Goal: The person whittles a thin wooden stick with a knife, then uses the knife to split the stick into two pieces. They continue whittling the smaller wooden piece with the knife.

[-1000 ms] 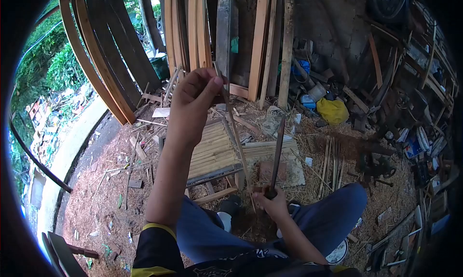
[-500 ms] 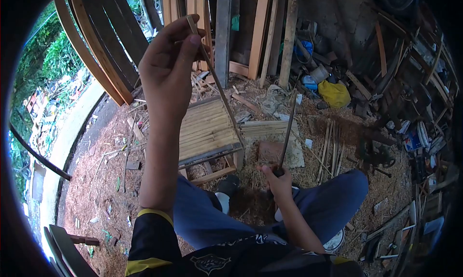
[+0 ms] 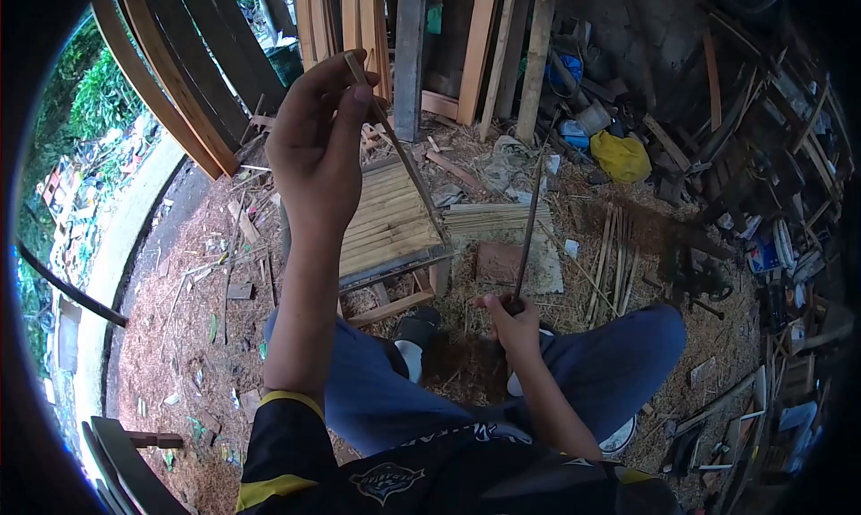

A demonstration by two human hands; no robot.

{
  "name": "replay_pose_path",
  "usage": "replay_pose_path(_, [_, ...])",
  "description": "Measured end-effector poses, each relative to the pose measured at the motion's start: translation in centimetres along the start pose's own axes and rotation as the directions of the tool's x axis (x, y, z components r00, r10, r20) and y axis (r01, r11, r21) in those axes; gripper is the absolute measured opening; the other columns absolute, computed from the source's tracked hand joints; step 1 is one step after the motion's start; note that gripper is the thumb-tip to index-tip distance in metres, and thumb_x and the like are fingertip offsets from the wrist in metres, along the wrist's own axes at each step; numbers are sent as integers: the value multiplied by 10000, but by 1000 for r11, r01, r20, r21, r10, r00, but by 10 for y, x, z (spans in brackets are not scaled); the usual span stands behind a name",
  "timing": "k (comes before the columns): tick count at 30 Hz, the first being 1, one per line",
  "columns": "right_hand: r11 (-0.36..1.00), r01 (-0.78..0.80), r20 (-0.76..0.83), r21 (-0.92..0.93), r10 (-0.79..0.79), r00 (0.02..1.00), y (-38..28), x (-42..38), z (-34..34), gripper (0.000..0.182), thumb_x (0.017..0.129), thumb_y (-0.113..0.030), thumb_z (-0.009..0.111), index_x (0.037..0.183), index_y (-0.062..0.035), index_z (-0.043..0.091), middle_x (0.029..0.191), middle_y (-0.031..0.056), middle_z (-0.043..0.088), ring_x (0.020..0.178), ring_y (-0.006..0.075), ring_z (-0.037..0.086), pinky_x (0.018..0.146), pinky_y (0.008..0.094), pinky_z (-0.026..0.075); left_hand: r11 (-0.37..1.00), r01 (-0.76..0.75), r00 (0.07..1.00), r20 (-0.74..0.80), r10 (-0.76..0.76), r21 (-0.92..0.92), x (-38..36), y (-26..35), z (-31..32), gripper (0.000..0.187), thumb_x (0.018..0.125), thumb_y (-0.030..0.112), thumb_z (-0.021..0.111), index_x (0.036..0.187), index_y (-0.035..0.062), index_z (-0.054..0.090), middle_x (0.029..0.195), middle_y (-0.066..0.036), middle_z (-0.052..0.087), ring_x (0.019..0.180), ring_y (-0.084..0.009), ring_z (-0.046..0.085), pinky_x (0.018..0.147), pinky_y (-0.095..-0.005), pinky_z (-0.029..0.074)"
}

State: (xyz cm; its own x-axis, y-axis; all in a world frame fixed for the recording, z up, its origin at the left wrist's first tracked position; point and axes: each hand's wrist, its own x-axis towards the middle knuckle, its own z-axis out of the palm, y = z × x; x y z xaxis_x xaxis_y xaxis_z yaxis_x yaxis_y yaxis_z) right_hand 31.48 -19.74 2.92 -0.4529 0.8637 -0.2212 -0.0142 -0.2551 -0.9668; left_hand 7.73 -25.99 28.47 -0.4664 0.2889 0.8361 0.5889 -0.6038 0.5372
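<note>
My left hand is raised at upper left, pinching the top end of a thin bamboo strip between thumb and fingers. The strip slants down to the right, crossing in front of a panel of bamboo slats in a wooden frame. Between my knees, my right hand is closed around the dark handle of a long knife, its narrow blade pointing up and away. The blade is apart from the strip.
Beyond the knife, a reddish-brown block lies beside flat slats. Loose bamboo strips are on the shavings-covered ground. Boards lean at the back; a yellow bag and scrap wood are at right.
My left hand and the strip sit slightly lower in view. My right hand and the knife have shifted slightly, and the view has tilted a little. Both grips are unchanged.
</note>
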Motion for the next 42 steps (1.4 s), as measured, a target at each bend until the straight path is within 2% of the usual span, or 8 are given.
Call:
replay_pose_path(8, [999, -47, 23, -22, 47, 999, -1, 2, 3, 228, 954, -240, 729, 975, -19, 678, 848, 52, 771, 464, 50, 496, 427, 238, 385, 999, -22, 999, -28, 22, 27, 3, -7, -7, 264, 996, 30, 643, 1253, -28, 627, 1050, -84, 716, 944, -125, 702, 805, -270, 582])
replay_pose_path(14, [998, -27, 26, -55, 29, 999, 3, 3, 7, 208, 965, -222, 717, 929, -23, 666, 835, 50, 769, 458, 41, 478, 427, 237, 363, 999, -11, 1000, -26, 12, 36, 6, -5, -11, 269, 998, 37, 641, 1260, -24, 627, 1059, -80, 715, 941, -126, 702, 813, -270, 585])
replay_pose_path(17, [997, -53, 42, -52, 55, 998, 5, 5, 8, 227, 957, -212, 722, 899, -57, 567, 844, 104, 762, 449, 54, 478, 419, 221, 398, 999, -5, 999, -34, 7, 52, 6, -8, -13, 271, 999, 43, 642, 1262, -22, 627, 1062, -80, 714, 942, -126, 702, 821, -271, 585])
replay_pose_path(21, [994, -32, 54, -105, 37, 998, 0, 1, 10, 218, 965, -203, 712, 864, -22, 644, 799, 60, 758, 470, 32, 482, 430, 236, 365, 999, 4, 1000, -23, -3, 52, 4, -11, -12, 300, 1010, 40, 614, 1294, -56, 595, 1088, -135, 711, 918, -151, 703, 798, -300, 601])
replay_pose_path(29, [989, -9, 120, -148, 27, 992, -6, -3, 12, 203, 977, -211, 686, 942, -28, 607, 820, 86, 758, 433, 54, 470, 399, 228, 370, 993, 118, 993, 30, -118, 6, 6, -2, -10, 278, 998, 14, 624, 1271, -41, 614, 1073, -111, 715, 936, -141, 695, 836, -303, 589])
replay_pose_path(35, [992, 111, 257, -66, -90, 962, -47, -21, 20, 285, 1038, -302, 615, 1028, -18, 598, 726, 43, 638, 445, 72, 485, 419, 241, 378, 987, 76, 995, 55, -85, 143, 9, 9, -11, 264, 974, -19, 649, 1236, -46, 629, 1063, -90, 704, 989, -126, 674, 869, -277, 567])
replay_pose_path(38, [992, 127, 343, -20, -113, 933, -79, -31, 27, 359, 1073, -379, 530, 1037, -26, 585, 686, 25, 551, 462, 83, 493, 435, 253, 390, 983, 58, 994, 78, -73, 172, 3, 17, -8, 259, 965, -37, 652, 1224, -50, 632, 1053, -85, 700, 995, -121, 668, 870, -265, 557])
replay_pose_path(42, [982, 184, 411, 36, -182, 893, -126, -47, 42, 383, 1094, -385, 460, 994, -34, 578, 613, -7, 498, 467, 71, 479, 450, 251, 371, 974, 22, 995, 85, -43, 226, -8, 32, -5, 262, 954, -54, 660, 1214, -57, 632, 1032, -86, 700, 990, -120, 669, 876, -253, 546])
